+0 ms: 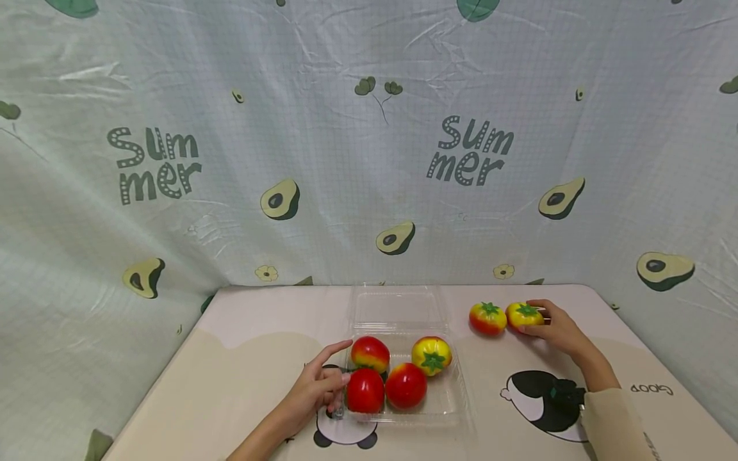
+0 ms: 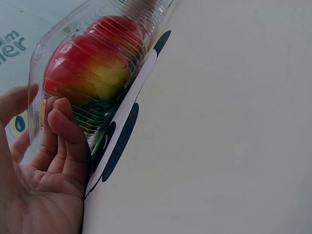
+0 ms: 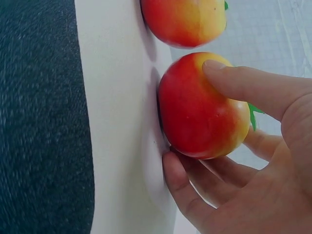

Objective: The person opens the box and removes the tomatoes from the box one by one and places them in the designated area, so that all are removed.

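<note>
Fingers and thumb of our right hand (image 1: pixel 555 328) hold a red-and-yellow fruit (image 3: pixel 202 107) between them, the thumb on one side and the other fingers spread along the opposite side. We have it low over the right rear part of the pale table (image 1: pixel 230 384), though we cannot tell whether it touches the surface. A second loose fruit (image 1: pixel 487 319) sits just beside it, to its left, with its green leafy top upward. Our left hand (image 1: pixel 314 387) is at the left side of a clear container (image 1: pixel 446 400), its fingers partly bent and set a little apart; we cannot tell whether they grip the plastic edge. The container stands open in front of us, its lid (image 1: pixel 398 310) laid back on the far side. Inside we see four more: a rear-left fruit (image 1: pixel 370 353), a front-left fruit (image 1: pixel 365 390) and a middle fruit (image 1: pixel 406 386), all mostly red side up, and a rear-right fruit (image 1: pixel 432 356) showing its yellow and green top. Behind the table, we face a pale cloth (image 1: pixel 323 128) printed with avocados and the word "summer".
</note>
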A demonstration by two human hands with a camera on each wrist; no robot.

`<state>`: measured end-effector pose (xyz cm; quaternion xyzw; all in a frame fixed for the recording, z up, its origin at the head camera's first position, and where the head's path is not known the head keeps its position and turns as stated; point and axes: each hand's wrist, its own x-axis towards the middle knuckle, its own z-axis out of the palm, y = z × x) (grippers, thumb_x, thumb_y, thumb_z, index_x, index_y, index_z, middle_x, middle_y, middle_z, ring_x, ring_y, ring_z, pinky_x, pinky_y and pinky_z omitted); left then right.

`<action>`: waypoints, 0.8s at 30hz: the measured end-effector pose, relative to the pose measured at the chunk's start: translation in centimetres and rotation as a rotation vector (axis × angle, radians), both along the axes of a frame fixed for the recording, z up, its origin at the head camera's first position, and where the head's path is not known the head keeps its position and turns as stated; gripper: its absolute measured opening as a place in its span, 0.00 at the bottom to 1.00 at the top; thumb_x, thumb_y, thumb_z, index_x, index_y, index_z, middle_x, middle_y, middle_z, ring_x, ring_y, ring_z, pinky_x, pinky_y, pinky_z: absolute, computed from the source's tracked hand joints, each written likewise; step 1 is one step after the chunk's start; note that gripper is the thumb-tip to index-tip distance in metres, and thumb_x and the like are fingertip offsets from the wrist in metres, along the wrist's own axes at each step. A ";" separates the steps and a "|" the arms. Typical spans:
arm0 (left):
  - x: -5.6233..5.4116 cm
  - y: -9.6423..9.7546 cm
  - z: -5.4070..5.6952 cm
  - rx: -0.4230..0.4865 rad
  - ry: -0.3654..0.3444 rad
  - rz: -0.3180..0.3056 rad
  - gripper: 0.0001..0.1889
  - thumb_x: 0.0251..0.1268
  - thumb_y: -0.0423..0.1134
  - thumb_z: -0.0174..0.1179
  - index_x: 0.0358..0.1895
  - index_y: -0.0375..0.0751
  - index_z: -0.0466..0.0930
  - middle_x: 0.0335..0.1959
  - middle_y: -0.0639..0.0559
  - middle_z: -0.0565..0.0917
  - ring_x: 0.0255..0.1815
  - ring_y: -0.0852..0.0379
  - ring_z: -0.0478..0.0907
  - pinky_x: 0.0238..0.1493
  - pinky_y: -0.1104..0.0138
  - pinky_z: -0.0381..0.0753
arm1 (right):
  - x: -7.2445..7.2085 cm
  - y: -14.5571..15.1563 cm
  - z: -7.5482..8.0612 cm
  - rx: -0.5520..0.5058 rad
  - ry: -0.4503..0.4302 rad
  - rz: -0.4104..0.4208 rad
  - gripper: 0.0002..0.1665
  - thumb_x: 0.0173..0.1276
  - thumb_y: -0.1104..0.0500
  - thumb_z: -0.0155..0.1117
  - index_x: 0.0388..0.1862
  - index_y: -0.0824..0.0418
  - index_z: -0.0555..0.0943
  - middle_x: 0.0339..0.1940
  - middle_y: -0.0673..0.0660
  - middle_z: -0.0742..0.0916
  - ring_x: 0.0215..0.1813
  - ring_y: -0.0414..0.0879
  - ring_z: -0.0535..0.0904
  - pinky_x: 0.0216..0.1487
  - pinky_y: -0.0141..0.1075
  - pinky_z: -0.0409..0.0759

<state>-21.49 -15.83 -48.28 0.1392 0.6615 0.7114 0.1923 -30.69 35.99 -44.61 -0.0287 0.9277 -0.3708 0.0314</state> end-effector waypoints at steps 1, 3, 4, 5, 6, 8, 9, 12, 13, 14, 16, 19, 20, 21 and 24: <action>0.0 0.0 0.0 0.001 0.001 0.000 0.36 0.76 0.38 0.56 0.82 0.49 0.51 0.22 0.60 0.77 0.21 0.62 0.73 0.27 0.73 0.77 | 0.0 0.0 0.0 0.003 -0.002 0.000 0.46 0.71 0.51 0.67 0.76 0.72 0.58 0.71 0.82 0.67 0.68 0.77 0.66 0.69 0.70 0.68; 0.1 0.0 0.0 0.004 0.006 -0.005 0.36 0.76 0.39 0.56 0.82 0.48 0.51 0.22 0.60 0.77 0.21 0.62 0.73 0.27 0.73 0.77 | 0.0 0.1 0.0 0.008 -0.004 -0.001 0.46 0.71 0.51 0.67 0.76 0.72 0.58 0.71 0.82 0.67 0.68 0.77 0.66 0.69 0.70 0.69; 0.1 0.0 0.1 0.006 0.009 -0.007 0.36 0.76 0.39 0.56 0.82 0.47 0.51 0.22 0.60 0.77 0.21 0.62 0.73 0.27 0.73 0.77 | 0.0 0.1 0.0 0.009 -0.004 -0.001 0.46 0.71 0.51 0.67 0.76 0.72 0.58 0.71 0.82 0.67 0.68 0.77 0.66 0.69 0.70 0.69; 0.1 0.0 0.1 0.008 0.012 -0.010 0.37 0.76 0.39 0.56 0.82 0.46 0.51 0.22 0.60 0.77 0.21 0.62 0.73 0.27 0.73 0.77 | 0.0 0.1 0.0 0.007 -0.009 -0.001 0.46 0.71 0.51 0.67 0.76 0.72 0.58 0.71 0.82 0.67 0.69 0.77 0.66 0.69 0.70 0.69; 0.1 0.0 0.1 0.010 0.016 -0.013 0.37 0.76 0.39 0.56 0.82 0.46 0.51 0.22 0.60 0.77 0.21 0.63 0.73 0.27 0.73 0.77 | 0.1 0.1 0.1 0.003 -0.012 -0.001 0.46 0.71 0.51 0.67 0.76 0.72 0.58 0.71 0.82 0.66 0.69 0.77 0.66 0.69 0.70 0.69; 0.2 -0.1 0.2 0.014 0.021 -0.019 0.37 0.76 0.39 0.56 0.82 0.45 0.51 0.22 0.60 0.77 0.21 0.63 0.73 0.28 0.73 0.77 | 0.1 0.1 0.1 -0.002 -0.019 -0.002 0.47 0.71 0.51 0.67 0.77 0.72 0.57 0.71 0.82 0.66 0.69 0.77 0.66 0.69 0.70 0.69; 0.2 0.0 0.2 0.017 0.024 -0.021 0.37 0.76 0.38 0.56 0.82 0.44 0.50 0.22 0.59 0.77 0.21 0.63 0.73 0.27 0.73 0.77 | 0.1 0.1 0.1 -0.006 -0.025 -0.001 0.47 0.71 0.51 0.67 0.77 0.72 0.57 0.71 0.82 0.66 0.69 0.77 0.65 0.69 0.70 0.68; 0.2 0.0 0.3 0.019 0.025 -0.021 0.37 0.76 0.38 0.56 0.82 0.44 0.50 0.22 0.59 0.77 0.21 0.63 0.72 0.28 0.73 0.77 | 0.1 0.1 0.1 -0.016 -0.032 -0.005 0.48 0.71 0.51 0.68 0.77 0.72 0.55 0.72 0.82 0.65 0.69 0.77 0.65 0.70 0.71 0.67; 0.2 0.0 0.3 0.018 0.024 -0.020 0.37 0.76 0.38 0.56 0.82 0.44 0.50 0.22 0.59 0.77 0.21 0.63 0.72 0.28 0.73 0.77 | 0.1 0.1 0.2 -0.018 -0.034 -0.005 0.49 0.71 0.51 0.68 0.78 0.72 0.55 0.72 0.83 0.65 0.69 0.78 0.64 0.70 0.71 0.67; 0.2 0.0 0.3 0.018 0.023 -0.019 0.37 0.76 0.38 0.56 0.83 0.44 0.50 0.23 0.59 0.77 0.21 0.63 0.72 0.28 0.73 0.77 | 0.2 0.1 0.2 -0.021 -0.034 -0.006 0.49 0.71 0.50 0.68 0.78 0.72 0.55 0.72 0.83 0.64 0.69 0.78 0.64 0.70 0.71 0.67; 0.2 0.0 0.3 0.016 0.021 -0.016 0.37 0.76 0.39 0.56 0.83 0.45 0.50 0.23 0.59 0.77 0.21 0.62 0.72 0.28 0.73 0.77 | 0.2 0.1 0.2 -0.021 -0.034 -0.009 0.49 0.71 0.50 0.68 0.78 0.72 0.55 0.72 0.82 0.64 0.69 0.78 0.64 0.70 0.71 0.67; 0.2 0.0 0.3 0.014 0.016 -0.015 0.37 0.76 0.38 0.56 0.83 0.45 0.50 0.23 0.59 0.77 0.21 0.62 0.73 0.28 0.73 0.77 | 0.2 0.0 0.2 -0.018 -0.030 -0.005 0.48 0.71 0.51 0.67 0.77 0.72 0.55 0.72 0.82 0.65 0.69 0.77 0.65 0.69 0.70 0.68; 0.2 0.0 0.3 0.014 0.015 -0.014 0.37 0.76 0.38 0.56 0.83 0.45 0.50 0.22 0.59 0.77 0.21 0.62 0.73 0.28 0.73 0.77 | 0.3 0.0 0.2 -0.016 -0.028 -0.004 0.48 0.71 0.51 0.67 0.77 0.72 0.56 0.72 0.82 0.65 0.69 0.77 0.65 0.69 0.70 0.68; 0.2 0.0 0.3 0.014 0.014 -0.013 0.37 0.76 0.38 0.56 0.82 0.45 0.50 0.22 0.59 0.77 0.21 0.63 0.73 0.28 0.73 0.77 | 0.3 -0.1 0.2 -0.015 -0.027 -0.002 0.47 0.71 0.51 0.67 0.77 0.72 0.56 0.71 0.82 0.65 0.69 0.77 0.65 0.69 0.70 0.69; 0.3 0.0 0.4 0.012 0.014 -0.013 0.37 0.75 0.38 0.56 0.82 0.45 0.51 0.22 0.59 0.77 0.21 0.62 0.72 0.28 0.73 0.77 | 0.3 -0.2 0.2 -0.015 -0.026 0.002 0.47 0.72 0.52 0.67 0.77 0.72 0.56 0.71 0.82 0.65 0.69 0.77 0.65 0.70 0.70 0.68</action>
